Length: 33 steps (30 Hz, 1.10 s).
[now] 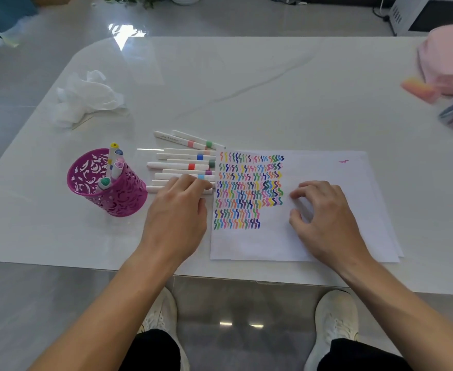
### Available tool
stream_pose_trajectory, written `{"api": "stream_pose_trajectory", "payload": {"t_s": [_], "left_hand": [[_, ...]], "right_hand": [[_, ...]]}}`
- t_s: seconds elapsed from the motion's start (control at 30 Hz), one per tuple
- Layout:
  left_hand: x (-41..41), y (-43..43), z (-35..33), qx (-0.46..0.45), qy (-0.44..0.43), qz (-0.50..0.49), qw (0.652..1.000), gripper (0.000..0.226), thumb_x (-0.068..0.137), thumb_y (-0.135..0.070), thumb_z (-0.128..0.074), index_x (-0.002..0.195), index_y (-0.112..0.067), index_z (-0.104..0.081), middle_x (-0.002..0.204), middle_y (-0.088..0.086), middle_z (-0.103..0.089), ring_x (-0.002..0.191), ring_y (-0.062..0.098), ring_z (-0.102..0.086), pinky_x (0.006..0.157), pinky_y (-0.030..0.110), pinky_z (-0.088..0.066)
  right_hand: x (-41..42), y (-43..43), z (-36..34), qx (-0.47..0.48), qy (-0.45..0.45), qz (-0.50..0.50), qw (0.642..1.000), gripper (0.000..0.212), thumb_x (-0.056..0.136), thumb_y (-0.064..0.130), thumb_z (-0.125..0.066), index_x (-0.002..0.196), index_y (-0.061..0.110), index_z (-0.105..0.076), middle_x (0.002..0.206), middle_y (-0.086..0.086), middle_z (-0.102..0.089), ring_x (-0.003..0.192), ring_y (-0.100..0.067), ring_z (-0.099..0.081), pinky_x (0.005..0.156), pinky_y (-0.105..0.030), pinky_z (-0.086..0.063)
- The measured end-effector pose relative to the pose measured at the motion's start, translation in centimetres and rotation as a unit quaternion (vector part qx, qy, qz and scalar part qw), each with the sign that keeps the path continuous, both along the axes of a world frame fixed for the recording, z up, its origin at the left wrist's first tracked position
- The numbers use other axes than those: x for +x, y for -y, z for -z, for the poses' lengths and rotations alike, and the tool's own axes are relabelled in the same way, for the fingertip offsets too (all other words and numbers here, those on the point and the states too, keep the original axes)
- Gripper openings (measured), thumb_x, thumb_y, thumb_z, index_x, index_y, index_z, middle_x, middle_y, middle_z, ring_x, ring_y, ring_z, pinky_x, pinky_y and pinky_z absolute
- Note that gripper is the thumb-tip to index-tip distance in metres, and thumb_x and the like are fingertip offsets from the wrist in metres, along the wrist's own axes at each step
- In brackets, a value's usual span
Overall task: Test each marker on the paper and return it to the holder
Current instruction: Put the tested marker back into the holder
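I'm looking down on the white table [246, 89], with the paper [327, 170] lying near its front edge, the left part of the sheet already filled with rows of coloured squiggles [246, 188]. Left of it stands the purple holder [129, 199], upright, with a handful of tested markers [114, 162] inside. The loose markers [182, 166] lie in a row between the holder and the paper. My left hand [177, 218] rests on the nearest ones, fingers nearly straight and close together, not closed around any barrel. My right hand [327, 218] sits on the bare part of the sheet with its fingers curled. Something pale and blurred lies under them, but I cannot tell if it is a marker. As I judge it, flat fingers on round barrels could roll the row apart, a careless wrist could tip the holder, and the right hand could drag the paper or smear fresh ink.
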<state>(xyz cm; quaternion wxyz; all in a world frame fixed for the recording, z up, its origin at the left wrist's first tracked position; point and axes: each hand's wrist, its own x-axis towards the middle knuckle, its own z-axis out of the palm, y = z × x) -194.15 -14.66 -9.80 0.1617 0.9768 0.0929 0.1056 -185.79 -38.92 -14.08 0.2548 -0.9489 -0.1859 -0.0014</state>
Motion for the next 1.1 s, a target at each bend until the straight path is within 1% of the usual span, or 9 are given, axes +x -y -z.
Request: {"api": "stream_pose_trajectory", "payload": {"t_s": [0.17,0.37,0.6,0.7,0.83,0.93,0.97,1.03,1.1], "left_hand": [[1.2,-0.6,1.3,0.024,-0.024,-0.007,0.999,0.028,0.097,-0.02,-0.061,0.124,-0.018,-0.064,0.121,0.0,-0.063,0.11,0.021,-0.055,0.082,0.039,-0.052],[1.9,0.1,1.8,0.035,-0.019,-0.009,0.999,0.019,0.09,-0.022,-0.071,0.106,-0.012,-0.071,0.105,0.004,-0.065,0.095,0.022,-0.056,0.07,0.037,-0.05],[2.0,0.5,1.6,0.036,-0.02,0.01,0.999,0.025,0.085,-0.025,-0.075,0.103,-0.01,-0.066,0.107,0.006,-0.064,0.097,0.023,-0.055,0.071,0.036,-0.049],[2.0,0.6,1.1,0.035,-0.004,0.003,0.999,0.018,0.087,-0.018,-0.07,0.101,-0.01,-0.062,0.106,0.006,-0.065,0.094,0.025,-0.054,0.073,0.039,-0.046],[2.1,0.3,0.3,0.014,0.061,-0.017,0.998,0.013,0.092,0.0,-0.06,0.099,-0.01,-0.058,0.097,0.005,-0.064,0.089,0.027,-0.051,0.069,0.044,-0.046],[2.2,0.3,-0.3,-0.022,0.136,-0.01,0.99,0.011,0.097,-0.002,-0.057,0.104,-0.01,-0.06,0.098,0.004,-0.064,0.092,0.025,-0.05,0.07,0.045,-0.047],[2.3,0.5,-0.6,-0.038,0.156,0.001,0.987,0.013,0.098,-0.003,-0.057,0.109,-0.009,-0.061,0.101,0.004,-0.064,0.095,0.024,-0.051,0.073,0.042,-0.047],[2.4,1.2,-1.2,-0.062,0.189,0.031,0.98,0.025,0.099,-0.002,-0.056,0.122,-0.01,-0.063,0.106,0.003,-0.062,0.1,0.02,-0.051,0.082,0.029,-0.045],[2.3,1.9,-1.8,-0.072,0.221,0.071,0.97,0.03,0.099,0.001,-0.057,0.126,-0.009,-0.065,0.107,0.006,-0.061,0.101,0.018,-0.052,0.085,0.021,-0.042]], "right_hand": [[0.0,0.1,-0.1,-0.001,-0.003,-0.001,1.0,0.026,0.085,0.01,-0.07,0.111,0.014,-0.071,0.121,-0.002,-0.063,0.116,-0.022,-0.051,0.098,-0.019,-0.032],[0.0,0.1,-0.2,0.001,-0.005,-0.002,1.0,0.026,0.086,0.011,-0.069,0.112,0.014,-0.071,0.122,-0.001,-0.062,0.118,-0.021,-0.05,0.098,-0.02,-0.033],[-0.1,0.1,-0.3,0.0,-0.007,-0.003,1.0,0.026,0.086,0.011,-0.07,0.112,0.013,-0.071,0.121,-0.001,-0.063,0.116,-0.021,-0.051,0.098,-0.018,-0.031],[-0.1,0.2,-0.3,0.001,-0.008,-0.001,1.0,0.026,0.086,0.011,-0.07,0.112,0.013,-0.071,0.121,-0.002,-0.063,0.116,-0.021,-0.051,0.098,-0.017,-0.03],[0.0,0.2,-0.3,0.003,-0.006,-0.002,1.0,0.026,0.086,0.011,-0.07,0.111,0.013,-0.071,0.121,-0.002,-0.063,0.115,-0.021,-0.051,0.096,-0.016,-0.03],[-0.1,0.1,-0.4,0.006,-0.007,-0.003,1.0,0.026,0.086,0.011,-0.07,0.111,0.013,-0.071,0.12,-0.002,-0.063,0.115,-0.021,-0.051,0.096,-0.018,-0.032],[-0.1,0.1,-0.4,0.005,-0.009,-0.004,1.0,0.026,0.086,0.011,-0.07,0.112,0.013,-0.071,0.121,-0.002,-0.063,0.115,-0.021,-0.051,0.097,-0.019,-0.033],[-0.1,0.1,-0.5,0.005,-0.013,-0.004,1.0,0.027,0.087,0.012,-0.069,0.113,0.013,-0.07,0.122,-0.001,-0.062,0.117,-0.02,-0.05,0.098,-0.018,-0.032],[-0.2,0.1,-0.6,0.018,-0.016,0.001,1.0,0.027,0.086,0.011,-0.07,0.114,0.014,-0.07,0.122,-0.001,-0.062,0.118,-0.019,-0.05,0.097,-0.012,-0.028]]}}
